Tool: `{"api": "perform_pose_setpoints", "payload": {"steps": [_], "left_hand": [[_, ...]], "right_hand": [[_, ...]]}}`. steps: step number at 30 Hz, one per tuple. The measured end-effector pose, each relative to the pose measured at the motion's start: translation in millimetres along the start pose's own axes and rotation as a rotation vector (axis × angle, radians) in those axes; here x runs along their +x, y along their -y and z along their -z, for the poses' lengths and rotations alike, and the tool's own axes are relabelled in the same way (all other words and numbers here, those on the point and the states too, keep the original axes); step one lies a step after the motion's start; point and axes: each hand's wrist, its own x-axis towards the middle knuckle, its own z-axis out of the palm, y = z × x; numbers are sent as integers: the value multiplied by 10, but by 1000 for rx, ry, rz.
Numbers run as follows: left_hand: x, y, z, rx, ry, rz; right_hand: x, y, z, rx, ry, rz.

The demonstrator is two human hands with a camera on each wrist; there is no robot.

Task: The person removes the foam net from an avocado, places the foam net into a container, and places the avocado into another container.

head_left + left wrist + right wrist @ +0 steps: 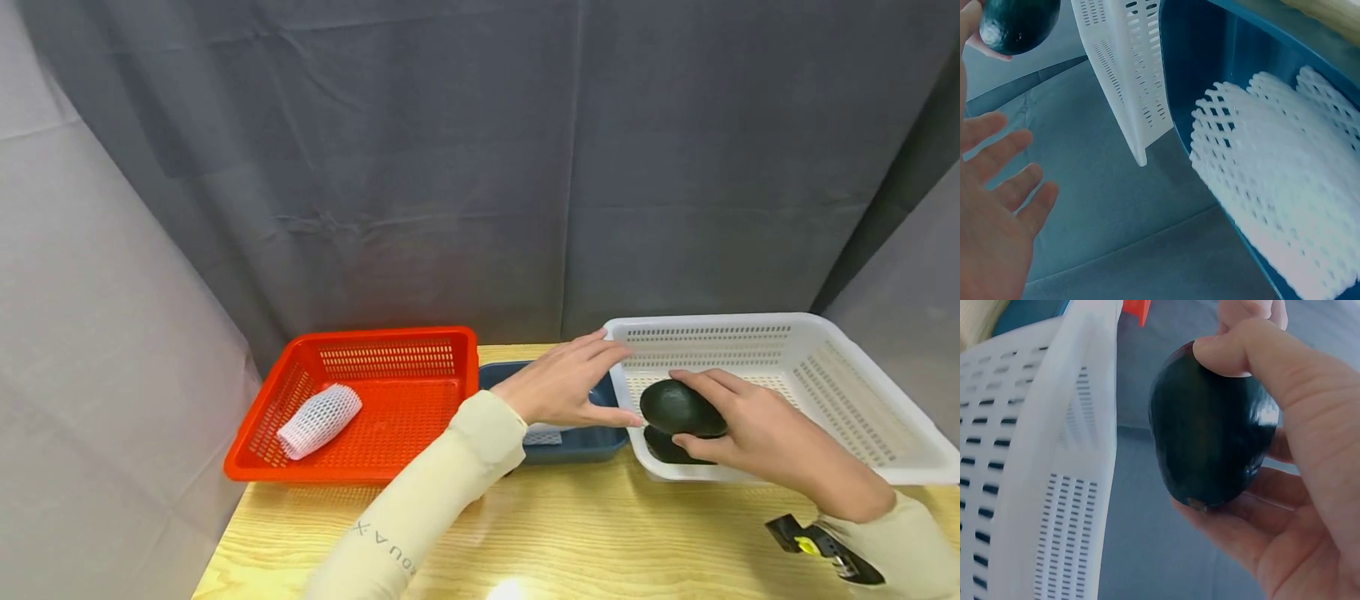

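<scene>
My right hand (765, 425) grips a glossy dark green avocado (681, 408) between thumb and fingers, over the left part of the white basket (892, 367). A second dark avocado (667, 447) lies below it in that basket, partly covered. In the right wrist view, the held avocado (1210, 431) shows its stem end toward the bottom. My left hand (566, 379), fingers spread and holding nothing, hovers over the blue tray (592, 455), its fingertips close to the white basket's left rim. White foam net sleeves (1279, 181) lie in the tray.
At the left stands a red basket (405, 404) with a rounded white foam net sleeve (320, 421) in it; whether it holds anything is unclear. All the containers stand on a wooden table (570, 533) before a grey curtain (420, 183).
</scene>
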Motion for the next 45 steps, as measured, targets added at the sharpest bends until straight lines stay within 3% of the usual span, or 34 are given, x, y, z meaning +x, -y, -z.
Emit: {"api": "perform_pose_setpoints", "payload": {"steps": [4, 13, 18, 26, 32, 38, 45], "left_hand": [[79, 1, -64, -4, 12, 11], [226, 21, -230, 27, -16, -35], [291, 4, -306, 1, 33, -2], [501, -101, -426, -74, 56, 27], [558, -121, -537, -106, 95, 43], [612, -133, -565, -102, 109, 47], [722, -200, -555, -75, 128, 29]], "right_hand": [[-31, -88, 8, -3, 29, -36], [-137, -278, 8, -14, 48, -87], [-162, -376, 17, -20, 72, -113], [-283, -541, 48, -50, 87, -164], [-353, -616, 29, -53, 126, -213], [-411, -700, 30, -51, 190, -288], [-434, -774, -4, -51, 182, -298]]}}
